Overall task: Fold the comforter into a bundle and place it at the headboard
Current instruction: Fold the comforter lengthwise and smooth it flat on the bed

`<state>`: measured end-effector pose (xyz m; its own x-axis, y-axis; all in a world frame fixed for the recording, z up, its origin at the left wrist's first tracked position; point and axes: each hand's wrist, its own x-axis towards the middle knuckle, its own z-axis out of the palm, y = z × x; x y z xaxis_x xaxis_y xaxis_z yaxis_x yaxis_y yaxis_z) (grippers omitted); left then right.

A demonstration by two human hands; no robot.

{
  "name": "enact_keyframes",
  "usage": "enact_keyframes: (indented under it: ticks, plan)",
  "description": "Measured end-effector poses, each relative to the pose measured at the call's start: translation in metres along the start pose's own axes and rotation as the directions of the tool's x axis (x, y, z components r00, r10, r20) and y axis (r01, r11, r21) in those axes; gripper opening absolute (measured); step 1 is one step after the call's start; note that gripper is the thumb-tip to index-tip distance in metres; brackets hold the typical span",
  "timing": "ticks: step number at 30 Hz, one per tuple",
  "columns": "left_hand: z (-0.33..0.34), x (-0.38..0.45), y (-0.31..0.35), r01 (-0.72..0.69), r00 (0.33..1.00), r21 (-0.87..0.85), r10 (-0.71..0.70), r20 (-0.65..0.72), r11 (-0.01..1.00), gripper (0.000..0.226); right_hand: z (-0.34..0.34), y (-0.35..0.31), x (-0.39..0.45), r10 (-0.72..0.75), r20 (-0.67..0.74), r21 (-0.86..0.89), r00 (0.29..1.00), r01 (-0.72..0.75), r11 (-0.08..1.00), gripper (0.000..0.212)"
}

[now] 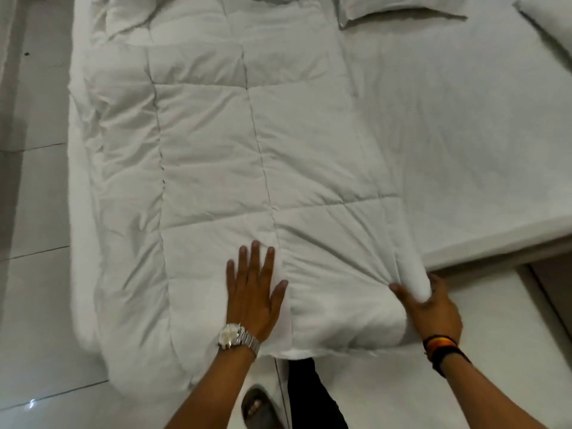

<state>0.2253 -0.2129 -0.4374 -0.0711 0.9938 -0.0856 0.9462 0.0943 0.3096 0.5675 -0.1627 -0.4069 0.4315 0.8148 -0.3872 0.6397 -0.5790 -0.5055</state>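
White comforter (223, 156) folded lengthwise along bed's (448, 134) left side. Left hand (252, 292) flat, fingers spread, pressing its near end. Right hand (430, 308) grips near-right corner.

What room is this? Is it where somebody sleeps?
Yes, most likely a bedroom, maybe a hotel room. A big bed with a white sheet fills the view, a quilted comforter lies along it, and pillows sit at the far end.

Light was dim, flat, greyish; soft shadows only. Small glare spot on floor tiles (31, 403). Image soft overall, wide-angle bending at edges.
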Motion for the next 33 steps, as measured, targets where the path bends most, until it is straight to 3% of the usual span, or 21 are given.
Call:
enact_keyframes:
  ticks: [2,4,6,8,11,15,20,24,26,30,33]
  plan:
    - [-0.006,-0.009,-0.006,0.001,1.0,0.039,-0.001,0.001,0.999,0.072,0.009,0.022,-0.016,0.002,-0.026,-0.016,1.0,-0.002,1.0,0.118]
    - [-0.018,-0.023,-0.029,0.246,0.964,-0.04,-0.249,-0.094,0.968,0.074,0.024,0.025,-0.047,-0.003,-0.035,-0.002,0.999,0.003,1.0,0.119]
    - [-0.037,-0.048,-0.07,0.544,0.801,-0.172,-0.569,-0.186,0.821,0.084,0.044,0.016,-0.098,-0.108,-0.006,0.037,0.994,0.108,0.993,0.103]
    - [-0.053,-0.072,-0.116,0.699,0.644,-0.288,-0.751,-0.144,0.654,0.106,0.073,0.0,-0.148,-0.287,0.032,0.031,0.957,0.286,0.958,0.093]
    - [-0.075,-0.082,-0.156,0.735,0.561,-0.486,-0.827,0.044,0.473,0.129,0.132,-0.046,-0.191,-0.532,0.148,0.052,0.834,0.531,0.846,0.086]
    - [-0.089,-0.068,-0.166,0.736,0.503,-0.599,-0.847,0.17,0.317,0.126,0.189,-0.128,-0.201,-0.684,0.237,0.05,0.691,0.694,0.718,0.076]
    - [-0.102,-0.095,-0.183,0.716,0.476,-0.683,-0.818,0.324,0.146,0.08,0.215,-0.202,-0.191,-0.777,0.187,0.048,0.601,0.784,0.618,0.069]
    - [-0.105,-0.127,-0.179,0.734,0.461,-0.668,-0.811,0.361,0.12,0.086,0.241,-0.189,-0.186,-0.699,0.403,-0.197,0.591,0.802,0.565,0.079]
    - [-0.115,-0.11,-0.195,0.726,0.465,-0.678,-0.808,0.361,0.115,0.104,0.253,-0.2,-0.181,-0.702,0.361,-0.24,0.614,0.789,0.566,0.081]
    - [-0.145,-0.017,-0.245,0.611,0.585,-0.786,-0.722,0.369,0.093,0.115,0.28,-0.28,-0.166,-0.753,0.223,-0.267,0.619,0.782,0.563,0.08]
    - [-0.155,0.079,-0.279,0.593,0.648,-0.8,-0.645,0.405,0.093,0.122,0.317,-0.328,-0.142,-0.701,0.161,-0.323,0.695,0.708,0.628,0.081]
